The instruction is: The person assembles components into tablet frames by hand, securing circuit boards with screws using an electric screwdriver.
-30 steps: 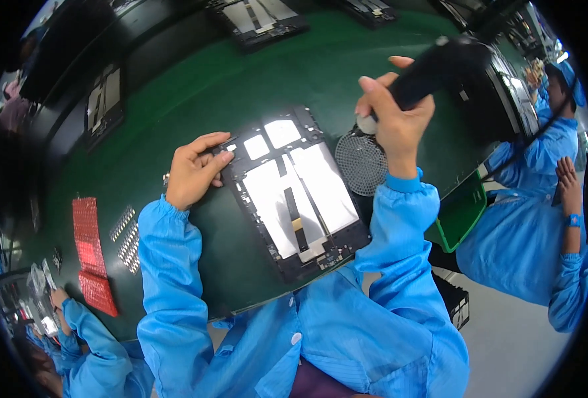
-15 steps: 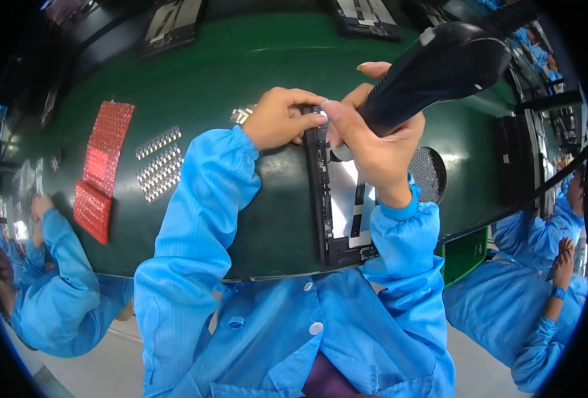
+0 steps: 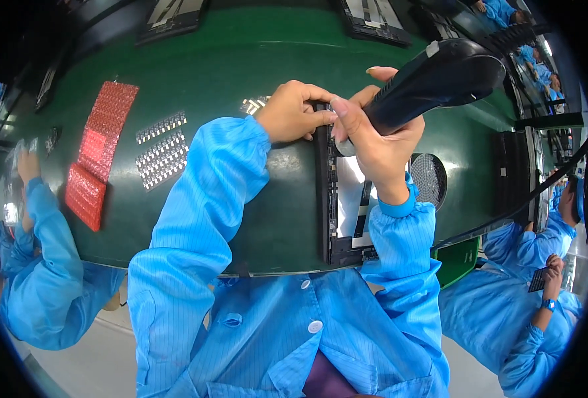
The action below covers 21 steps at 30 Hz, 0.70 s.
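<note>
**Two hands at the upper edge of an opened flat device on a green desk**

The left hand (image 3: pixel 293 111), at upper centre of the frame, has its fingers drawn together and pressed against the top edge of the black device frame (image 3: pixel 325 199), touching it. The right hand (image 3: pixel 373 142), just to the right and touching the left fingertips, is clamped around the grip of a black powered screwdriver (image 3: pixel 433 83), which slants toward the upper right; its tip is hidden behind the hands. The device frame lies on the green desk (image 3: pixel 241 60) at centre, running from the hands down to the desk's near edge, with a white inner panel (image 3: pixel 350 192) showing inside it. A round dark mesh disc (image 3: pixel 430 179) lies just beside the frame, on its right. At left of the frame, well apart from the hands, lie red embossed strips (image 3: pixel 102 149) and, right of them, rows of small silvery parts (image 3: pixel 161 149). Further black frames (image 3: pixel 373 13) lie along the top of the picture. Other people in blue sleeves appear at lower left (image 3: pixel 42 265) and lower right (image 3: pixel 506 298).
</note>
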### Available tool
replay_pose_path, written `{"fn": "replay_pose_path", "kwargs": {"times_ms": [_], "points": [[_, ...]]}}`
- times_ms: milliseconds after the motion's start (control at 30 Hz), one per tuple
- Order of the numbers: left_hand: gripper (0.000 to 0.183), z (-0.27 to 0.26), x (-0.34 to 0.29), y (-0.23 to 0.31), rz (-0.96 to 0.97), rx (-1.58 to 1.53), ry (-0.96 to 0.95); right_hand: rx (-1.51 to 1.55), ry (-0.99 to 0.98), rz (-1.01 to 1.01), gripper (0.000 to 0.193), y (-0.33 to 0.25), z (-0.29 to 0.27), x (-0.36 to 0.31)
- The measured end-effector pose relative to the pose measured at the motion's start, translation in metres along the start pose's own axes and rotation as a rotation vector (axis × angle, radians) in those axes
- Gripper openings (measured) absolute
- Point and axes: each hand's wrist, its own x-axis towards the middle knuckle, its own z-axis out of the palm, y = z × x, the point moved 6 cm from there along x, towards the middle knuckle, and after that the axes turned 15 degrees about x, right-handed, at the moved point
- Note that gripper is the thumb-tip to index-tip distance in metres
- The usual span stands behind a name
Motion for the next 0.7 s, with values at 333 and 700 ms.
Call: {"fn": "replay_pose_path", "kwargs": {"times_ms": [333, 700], "points": [[0.034, -0.002, 0.003, -0.01, 0.077, -0.014, 0.028, -0.167, -0.192, -0.089, 0.041, 0.0, 0.01, -0.007], [0.037, -0.001, -0.002, 0.003, 0.001, 0.015, 0.036, -0.122, -0.039, -0.05, 0.047, -0.028, -0.001, -0.005]]}}
